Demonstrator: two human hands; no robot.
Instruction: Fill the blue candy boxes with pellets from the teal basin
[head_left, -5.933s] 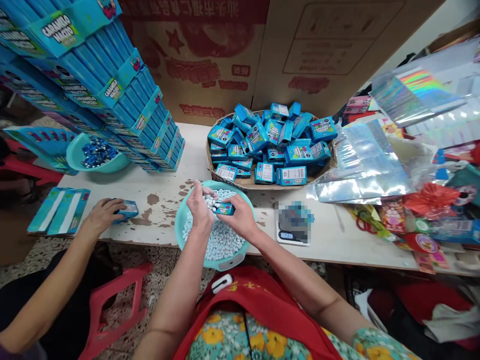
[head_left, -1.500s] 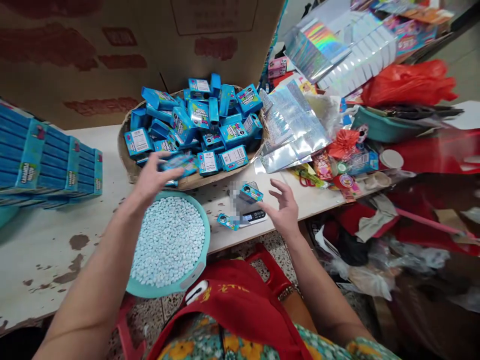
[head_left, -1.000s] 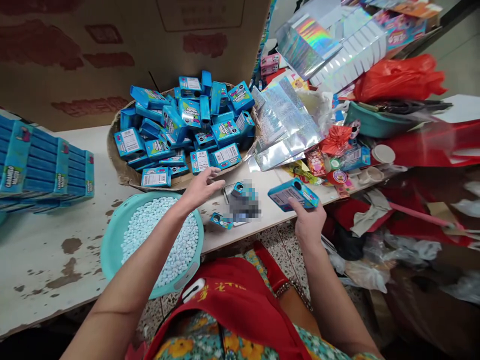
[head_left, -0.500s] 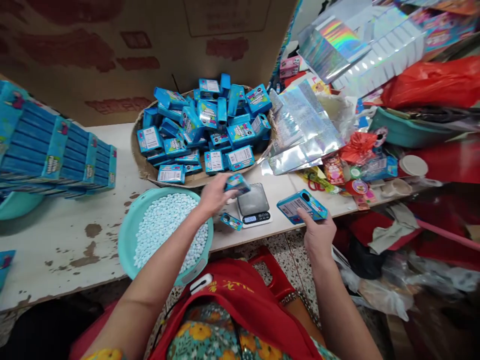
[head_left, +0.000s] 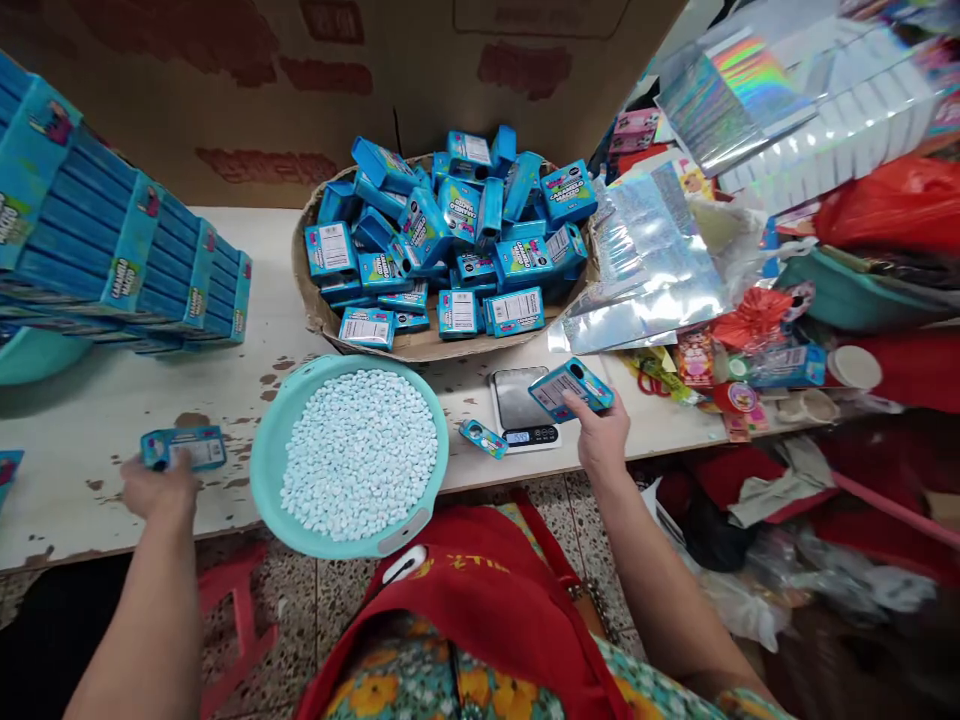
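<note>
With the green bowl (head_left: 266, 480) of pale blue sweets (head_left: 360, 450) as the middle of the clock, the left hand (head_left: 159, 492) is at 9 o'clock, its fingers closed on a blue box (head_left: 199, 447) at the tabletop (head_left: 274, 270). The right hand (head_left: 606, 438) is at 3 o'clock, fingers holding a second box (head_left: 559, 392) tilted, its round hole towards 12, thumb on the printed face. That box partly overlaps the scale (head_left: 521, 400), at 3 o'clock between bowl and hand; its digits are too small to tell surely. A small box (head_left: 484, 440) lies at the scale's 8 o'clock; whether they touch, I cannot tell. At 1 o'clock a cardboard tray (head_left: 420, 347) holds a heap of boxes (head_left: 450, 225). Stacked cartons (head_left: 127, 235) stand at 10 o'clock, shiny bags (head_left: 652, 250) lie at 2.
</note>
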